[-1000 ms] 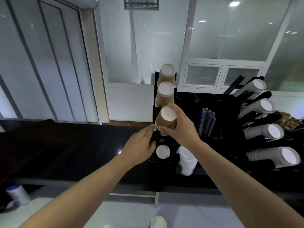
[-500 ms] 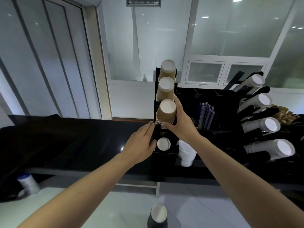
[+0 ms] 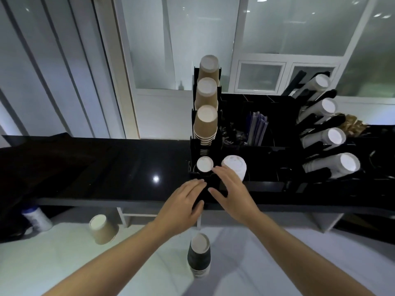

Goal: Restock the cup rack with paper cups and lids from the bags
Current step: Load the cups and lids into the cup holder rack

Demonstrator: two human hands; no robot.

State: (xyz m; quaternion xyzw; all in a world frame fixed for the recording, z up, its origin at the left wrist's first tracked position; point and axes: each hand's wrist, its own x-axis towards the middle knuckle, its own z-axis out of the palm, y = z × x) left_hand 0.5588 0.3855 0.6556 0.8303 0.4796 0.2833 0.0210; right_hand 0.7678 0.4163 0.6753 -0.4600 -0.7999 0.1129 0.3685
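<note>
A black cup rack (image 3: 195, 144) stands on the dark counter with three stacks of brown paper cups (image 3: 206, 124) and a small dark stack with a white base (image 3: 204, 164) in its lowest slot. A stack of white lids (image 3: 234, 166) sits to the right of that slot. My left hand (image 3: 183, 207) and my right hand (image 3: 232, 192) hover just in front of the rack's base, fingers relaxed, holding nothing. On the white surface below stand a stack of dark cups (image 3: 199, 255) and a single brown cup (image 3: 102, 230).
Right of the rack, a black organizer (image 3: 263, 144) holds dark straws and packets, and four slanted tubes of white cups (image 3: 333, 137) jut out at the far right. A white canister (image 3: 37, 217) stands at the lower left. The black counter (image 3: 106, 167) stretches left.
My right hand has let go of the third brown cup stack and dropped to the rack's base. My left hand has pulled back too. The view has tilted down, showing the lower surface.
</note>
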